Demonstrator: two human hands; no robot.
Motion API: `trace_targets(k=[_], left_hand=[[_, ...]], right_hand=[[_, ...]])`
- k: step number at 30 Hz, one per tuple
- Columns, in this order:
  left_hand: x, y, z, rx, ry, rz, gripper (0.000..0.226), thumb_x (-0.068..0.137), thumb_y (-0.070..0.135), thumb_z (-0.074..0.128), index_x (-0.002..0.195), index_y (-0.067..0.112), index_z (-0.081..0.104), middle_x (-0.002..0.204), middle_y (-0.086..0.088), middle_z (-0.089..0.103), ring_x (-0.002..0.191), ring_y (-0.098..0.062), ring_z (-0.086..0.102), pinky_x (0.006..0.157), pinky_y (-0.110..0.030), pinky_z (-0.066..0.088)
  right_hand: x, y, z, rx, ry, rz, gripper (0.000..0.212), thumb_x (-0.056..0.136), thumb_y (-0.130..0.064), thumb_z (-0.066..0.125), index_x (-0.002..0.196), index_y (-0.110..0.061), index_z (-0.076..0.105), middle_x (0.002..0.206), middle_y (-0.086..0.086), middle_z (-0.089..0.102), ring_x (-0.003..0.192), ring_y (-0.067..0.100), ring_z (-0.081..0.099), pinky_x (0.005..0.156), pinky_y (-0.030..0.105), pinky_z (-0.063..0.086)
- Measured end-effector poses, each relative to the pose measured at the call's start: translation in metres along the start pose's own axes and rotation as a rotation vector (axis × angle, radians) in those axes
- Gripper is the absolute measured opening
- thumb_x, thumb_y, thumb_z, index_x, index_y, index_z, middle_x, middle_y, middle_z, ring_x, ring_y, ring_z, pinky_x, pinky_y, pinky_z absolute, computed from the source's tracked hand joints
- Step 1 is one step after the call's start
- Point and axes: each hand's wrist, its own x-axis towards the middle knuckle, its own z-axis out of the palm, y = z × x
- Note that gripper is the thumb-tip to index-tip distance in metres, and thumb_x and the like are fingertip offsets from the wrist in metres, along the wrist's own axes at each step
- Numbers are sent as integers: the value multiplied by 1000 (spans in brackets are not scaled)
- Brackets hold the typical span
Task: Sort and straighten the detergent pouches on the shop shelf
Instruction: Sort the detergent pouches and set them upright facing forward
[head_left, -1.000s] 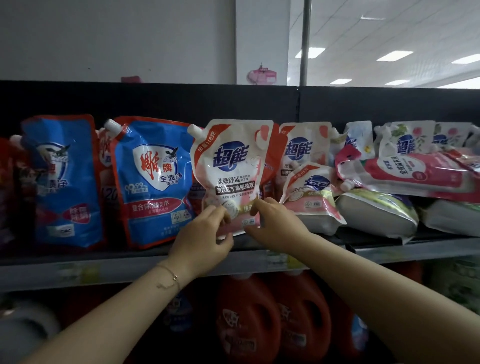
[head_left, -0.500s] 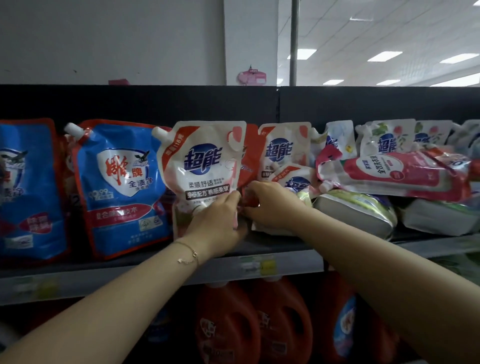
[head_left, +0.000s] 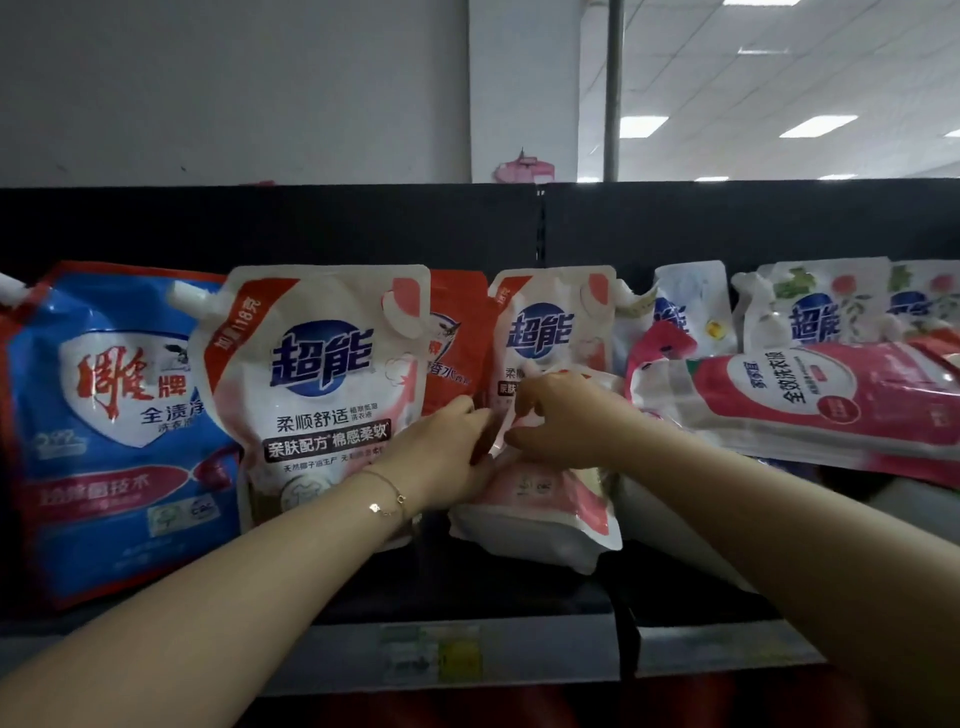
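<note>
A slumped white-and-pink detergent pouch (head_left: 540, 512) leans at the shelf's middle. My right hand (head_left: 563, 418) grips its crumpled top with curled fingers. My left hand (head_left: 441, 457) pinches the same pouch's upper left edge, beside an upright white-and-pink pouch (head_left: 311, 374). A second matching pouch (head_left: 556, 322) stands behind my hands, with a red-orange pouch (head_left: 460, 338) between the two upright ones. At the far left stands a blue pouch (head_left: 114, 415).
A pink pouch (head_left: 831, 400) lies flat on other pouches at the right, with white floral pouches (head_left: 821, 306) upright behind it. The grey shelf edge (head_left: 727, 649) carries a price label (head_left: 431, 660). A black back panel (head_left: 363, 223) closes the shelf.
Both hands left the lower edge of the front upright pouch and moved right onto the slumped pouch. The view has come closer to the shelf.
</note>
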Motion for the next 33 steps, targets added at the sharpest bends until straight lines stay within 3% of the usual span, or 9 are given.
trace_targets(k=[4, 9, 13, 15, 19, 21, 25, 29, 33], left_hand=[[13, -11, 10, 77, -32, -76, 24, 86, 38, 55, 101, 19, 53, 102, 2, 43, 94, -24, 56, 79, -39, 49], [23, -17, 19, 92, -8, -169, 26, 85, 35, 58, 105, 18, 56, 104, -3, 49, 97, -26, 56, 81, -38, 50], [26, -16, 19, 83, 36, -237, 16, 82, 25, 60, 92, 12, 57, 99, -11, 61, 88, -29, 60, 68, -29, 47], [24, -15, 21, 95, 39, -290, 10, 83, 22, 59, 82, 14, 52, 93, -12, 62, 83, -30, 60, 64, -28, 45], [23, -12, 24, 124, 29, -353, 26, 83, 16, 55, 63, 17, 39, 78, -9, 53, 75, -32, 57, 62, -28, 41], [24, -10, 24, 151, 22, -359, 26, 83, 16, 55, 62, 16, 39, 79, -9, 54, 72, -31, 56, 60, -28, 40], [26, -8, 23, 199, 46, -356, 12, 86, 17, 57, 93, 8, 54, 105, -16, 58, 92, -34, 61, 67, -32, 43], [32, -2, 24, 218, 164, -414, 54, 89, 29, 63, 125, 4, 31, 126, -14, 42, 107, -31, 57, 81, -35, 46], [42, -6, 29, 376, 131, -440, 91, 91, 47, 54, 145, -4, 2, 142, -25, 34, 110, -33, 59, 83, -38, 54]], right_hand=[[18, 11, 1, -91, -43, -25, 32, 88, -43, 57, 108, -18, 60, 100, -1, 60, 83, 17, 56, 54, 22, 41], [53, 8, -5, -25, -113, -76, 23, 94, -37, 50, 93, -16, 59, 97, 5, 62, 89, 24, 59, 68, 29, 47], [81, 2, -3, 160, -181, -45, 34, 97, -35, 48, 117, -10, 62, 107, 6, 66, 97, 23, 63, 77, 27, 49], [89, 2, -1, 197, -168, -51, 31, 97, -32, 50, 116, -11, 62, 105, 5, 65, 91, 21, 61, 72, 24, 48], [100, 10, 0, 327, -194, 77, 31, 98, -34, 48, 106, -5, 59, 79, 9, 64, 59, 17, 60, 47, 23, 44], [104, 15, 3, 426, -239, 159, 35, 97, -36, 51, 109, -5, 59, 83, 12, 68, 61, 21, 63, 48, 24, 46], [108, 15, 4, 465, -175, 94, 21, 98, -26, 49, 106, -10, 59, 84, 6, 63, 76, 22, 62, 62, 27, 51], [117, 9, 1, 365, -56, 11, 16, 94, -13, 50, 103, -6, 62, 95, 10, 66, 86, 25, 66, 71, 28, 55], [125, 2, -6, 379, 16, -2, 18, 92, -10, 50, 75, -10, 57, 71, 4, 59, 66, 19, 58, 59, 25, 50]])
